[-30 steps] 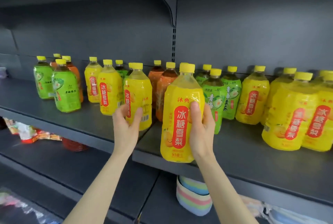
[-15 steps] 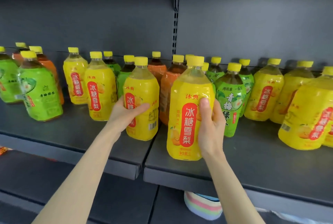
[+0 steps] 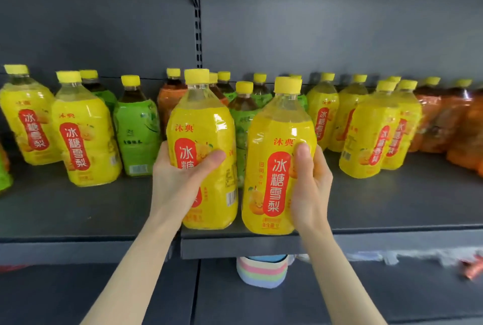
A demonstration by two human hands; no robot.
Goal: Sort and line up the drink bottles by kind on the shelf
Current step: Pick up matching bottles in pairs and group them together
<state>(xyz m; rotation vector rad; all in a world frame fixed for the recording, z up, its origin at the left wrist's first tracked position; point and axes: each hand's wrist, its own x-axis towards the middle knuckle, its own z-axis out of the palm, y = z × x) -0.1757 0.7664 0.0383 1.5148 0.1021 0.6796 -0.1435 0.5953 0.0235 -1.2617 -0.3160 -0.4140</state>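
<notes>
**Two yellow bottles brought side by side below the upright**

Since half a second ago the left-hand bottle [image 3: 206,120] has crossed from the left shelf board to the right one. It now stands almost straight below the slotted upright [image 3: 197,37], and the whole row fills more of the view.

The dark grey shelf [image 3: 392,207] runs out both ways from the upright. Left of the upright stand two more yellow bottles [image 3: 81,136] and a green bottle [image 3: 136,128]. Right of it is a cluster of yellow ones [image 3: 371,128], and farthest right the orange bottles [image 3: 444,120], which are blurred. More green and brown-filled bottles crowd at the back just below the upright, half hidden.

The right-hand bottle [image 3: 279,126] stands just right of the left-hand one — nearly touching it — with both bases at the shelf's front lip.

The left hand [image 3: 177,181] grips its bottle from the left, with the thumb laid across the red label and the other fingers curled round behind, out of sight. The right hand [image 3: 311,181] grips its bottle from the right — thumb pressed upright beside the label, fingers wrapped round the far side.

Below the shelf, down from the upright, sits a pastel-striped object [image 3: 261,272].
</notes>
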